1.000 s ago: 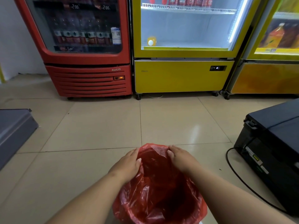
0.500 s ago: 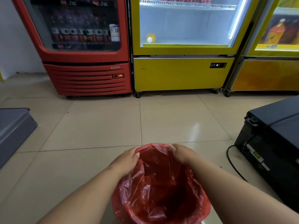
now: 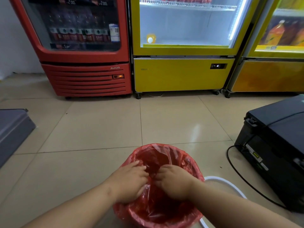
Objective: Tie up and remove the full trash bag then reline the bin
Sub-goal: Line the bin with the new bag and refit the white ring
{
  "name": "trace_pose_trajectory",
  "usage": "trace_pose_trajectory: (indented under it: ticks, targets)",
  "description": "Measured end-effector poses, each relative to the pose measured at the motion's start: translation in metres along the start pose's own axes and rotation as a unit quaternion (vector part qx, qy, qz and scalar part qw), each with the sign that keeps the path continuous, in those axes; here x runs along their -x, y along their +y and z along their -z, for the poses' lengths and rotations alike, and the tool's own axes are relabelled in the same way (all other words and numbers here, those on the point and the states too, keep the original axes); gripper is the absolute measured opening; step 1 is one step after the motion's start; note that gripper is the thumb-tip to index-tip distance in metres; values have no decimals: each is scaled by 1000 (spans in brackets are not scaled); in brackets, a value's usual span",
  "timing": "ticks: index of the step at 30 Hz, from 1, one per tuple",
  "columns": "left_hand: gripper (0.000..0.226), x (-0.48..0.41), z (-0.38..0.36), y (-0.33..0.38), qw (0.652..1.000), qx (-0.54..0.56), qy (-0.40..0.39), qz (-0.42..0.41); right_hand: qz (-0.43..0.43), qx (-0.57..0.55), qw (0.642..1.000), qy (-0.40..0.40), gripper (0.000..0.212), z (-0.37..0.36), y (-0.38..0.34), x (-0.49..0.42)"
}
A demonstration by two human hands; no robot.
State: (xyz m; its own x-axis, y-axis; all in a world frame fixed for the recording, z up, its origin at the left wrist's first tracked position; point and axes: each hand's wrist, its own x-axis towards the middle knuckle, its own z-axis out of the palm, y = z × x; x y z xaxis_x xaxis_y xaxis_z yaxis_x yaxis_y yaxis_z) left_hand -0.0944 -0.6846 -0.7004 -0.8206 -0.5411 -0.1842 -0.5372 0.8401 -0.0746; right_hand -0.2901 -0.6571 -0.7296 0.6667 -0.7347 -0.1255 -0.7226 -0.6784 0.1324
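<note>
A red plastic trash bag [image 3: 185,155] lines a round bin on the tiled floor at the bottom middle; its edge is folded over the rim and hides the bin. Both hands reach down into the bag's mouth. My left hand [image 3: 130,181] lies on the inner plastic with its fingers spread. My right hand [image 3: 174,181] sits beside it, almost touching, with fingers bent into the liner; I cannot tell whether it pinches a fold. A white curved rim [image 3: 230,185] shows just right of the bag, partly behind my right forearm.
A black machine [image 3: 279,137] stands on the floor at the right, its black cable [image 3: 233,165] looping toward the bin. A grey box [image 3: 13,129] is at the left edge. A red cooler [image 3: 85,76] and two yellow coolers [image 3: 181,74] line the far wall.
Both hands left the far rim of the bag and moved down into its mouth. The bag's edge now sits spread over the rim. The white rim has come into view.
</note>
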Motion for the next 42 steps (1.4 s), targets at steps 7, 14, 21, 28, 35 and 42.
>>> trace_pose_trajectory:
  ticks: [7,14,21,28,35,42]
  targets:
    - [45,1,-6,0,986,-11,-164,24,-142,191,925,-296,58,-4,0,-16]
    - [59,-1,-11,-4,969,-84,-223,64,-197,207,894,-345,62,-5,6,-15]
    - [48,-8,-4,11,991,-13,-131,20,-134,60,953,-264,51,5,-12,-14]
    - [67,-20,-21,8,918,-136,-361,91,-210,200,854,-433,55,-10,-9,0]
    - [59,-19,-13,16,930,-49,-348,110,-189,148,874,-423,58,-21,-5,8]
    - [56,-11,-7,22,958,7,-284,41,-138,-71,894,-421,48,7,-24,9]
